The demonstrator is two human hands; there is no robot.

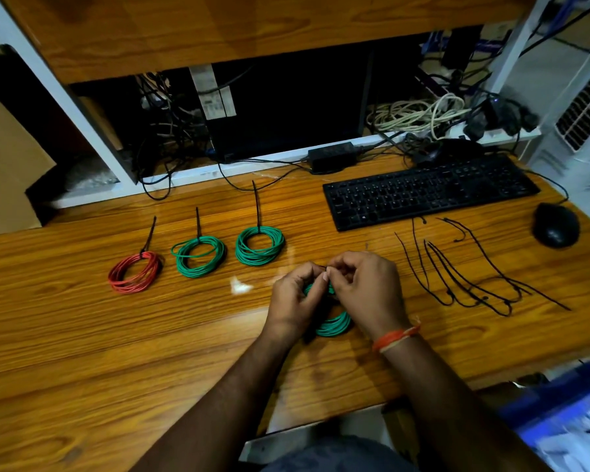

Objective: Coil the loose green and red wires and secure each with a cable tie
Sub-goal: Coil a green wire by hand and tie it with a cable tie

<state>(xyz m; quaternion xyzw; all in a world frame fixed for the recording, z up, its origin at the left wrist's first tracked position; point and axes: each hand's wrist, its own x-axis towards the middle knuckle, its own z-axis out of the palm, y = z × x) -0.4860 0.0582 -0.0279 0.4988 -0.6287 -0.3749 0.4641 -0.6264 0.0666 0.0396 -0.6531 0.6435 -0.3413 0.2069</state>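
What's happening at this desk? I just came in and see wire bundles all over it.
A person is bundling wire. Both hands, the left hand and the right hand, hold a green coil and pinch something small and dark at its top, likely a cable tie. Three finished coils lie in a row to the left, each with a black tie sticking up: a red coil and two green coils. Spare ties lie to the right, in front of the keyboard.
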